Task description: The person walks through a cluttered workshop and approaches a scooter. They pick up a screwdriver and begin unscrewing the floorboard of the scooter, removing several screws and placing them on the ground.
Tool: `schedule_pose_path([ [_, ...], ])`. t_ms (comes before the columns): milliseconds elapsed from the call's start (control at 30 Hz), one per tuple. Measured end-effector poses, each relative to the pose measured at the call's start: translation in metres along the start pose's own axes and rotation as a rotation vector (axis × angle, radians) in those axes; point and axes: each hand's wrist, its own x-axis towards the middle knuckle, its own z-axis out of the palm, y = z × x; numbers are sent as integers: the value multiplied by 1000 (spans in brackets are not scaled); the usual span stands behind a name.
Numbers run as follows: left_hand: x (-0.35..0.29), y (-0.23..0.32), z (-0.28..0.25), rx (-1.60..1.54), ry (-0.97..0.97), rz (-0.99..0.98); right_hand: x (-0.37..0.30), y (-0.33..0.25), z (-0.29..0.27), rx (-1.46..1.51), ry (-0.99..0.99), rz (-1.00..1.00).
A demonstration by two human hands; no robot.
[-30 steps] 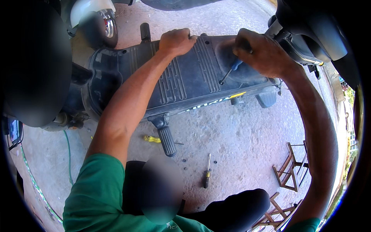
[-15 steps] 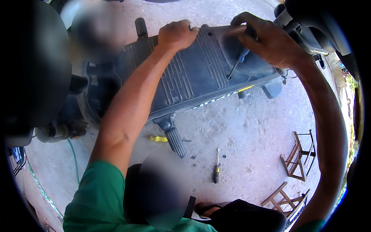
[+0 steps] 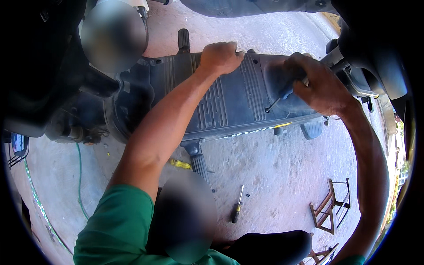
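Observation:
A dark grey ribbed footboard panel (image 3: 212, 106) of a scooter-like vehicle lies across the view. My left hand (image 3: 221, 58) is closed over its far edge, fingers curled past the rim and partly hidden. At the panel's right part, my right hand (image 3: 324, 86) grips a blue-handled screwdriver (image 3: 285, 93). The handle's upper part is hidden in my fingers. Its shaft slants down and left, with the tip at a hole near the panel's near edge. Whether a screw sits in that hole I cannot tell.
Folded-out footrests (image 3: 183, 42) stick out from the vehicle. On the concrete lie another screwdriver (image 3: 237, 210), a yellow-handled tool (image 3: 180, 164) and small dark pieces. Right of them stands a small metal-framed stool (image 3: 331, 207). A green hose (image 3: 80, 176) runs at left.
The view has shifted, so the vehicle appears lower. My right hand has turned and closed further round the screwdriver handle, which leans lower. My left hand stays on the panel's far edge.

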Motion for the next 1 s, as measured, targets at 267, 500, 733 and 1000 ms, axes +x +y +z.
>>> schedule_pose_path([
  [267, 2, 7, -3, -1, -38, -23, -1, 49, 12, -396, 128, -371],
  [500, 0, 4, 1, 10, -3, -21, -3, 26, 0, -119, 5, -185],
  [733, 0, -1, 5, -11, 18, -25, -1, 35, 12, -170, 150, -447],
  [1000, 1, 3, 6, -3, -8, -28, -10, 32, 13, -419, 218, -498],
])
